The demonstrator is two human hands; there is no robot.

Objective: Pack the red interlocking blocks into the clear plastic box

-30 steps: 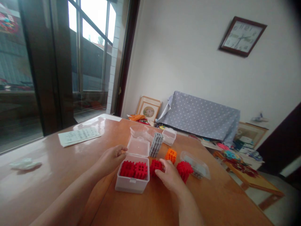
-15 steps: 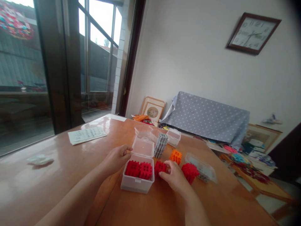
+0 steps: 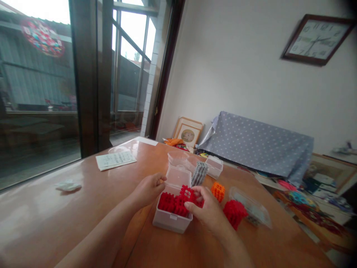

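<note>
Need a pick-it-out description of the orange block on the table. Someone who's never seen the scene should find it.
Start at the brown wooden table and find the open clear box of red blocks between the two hands. Just beyond the right hand, toward the dotted grey cloth, sits the orange block. It is the only orange gridded cube; the cubes around it are red.

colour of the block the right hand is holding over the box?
Red, in the head view: the block in the right hand.

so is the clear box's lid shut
No, the lid of the clear box stands open behind it, with red blocks showing inside and the left hand touching its edge.
</note>
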